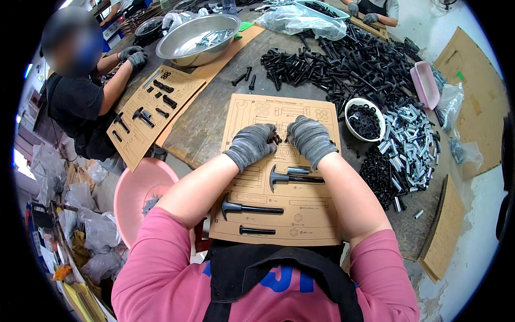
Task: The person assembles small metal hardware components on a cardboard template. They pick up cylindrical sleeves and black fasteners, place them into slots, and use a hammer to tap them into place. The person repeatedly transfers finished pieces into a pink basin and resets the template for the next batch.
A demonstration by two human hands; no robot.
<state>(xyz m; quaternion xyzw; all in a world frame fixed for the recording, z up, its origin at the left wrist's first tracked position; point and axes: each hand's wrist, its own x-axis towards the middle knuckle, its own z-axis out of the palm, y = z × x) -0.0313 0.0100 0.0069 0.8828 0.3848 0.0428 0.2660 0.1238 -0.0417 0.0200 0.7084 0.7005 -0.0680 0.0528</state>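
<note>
Both my hands wear grey knit gloves over a brown cardboard sheet (pixel 316 214) printed with outlines of hardware. My left hand (pixel 251 145) is closed, with small dark metal pieces (pixel 276 139) showing at its fingertips. Just right of it, my right hand (pixel 311 139) has its fingers curled down to the sheet; what they hold, if anything, is hidden. Below my hands lie a silver sleeve (pixel 298 170) and a black T-shaped hook bolt (pixel 292 177). Nearer to me are a second hook bolt (pixel 252 209) and a straight black bolt (pixel 257 231).
Ahead is a large heap of black bolts (pixel 327 67). A white bowl of black nuts or rings (pixel 349 128) and silver sleeves (pixel 409 142) lie right. A steel basin (pixel 185 45) stands far left. A co-worker (pixel 80 91) handles another board (pixel 179 91); a pink tub (pixel 122 198) sits below.
</note>
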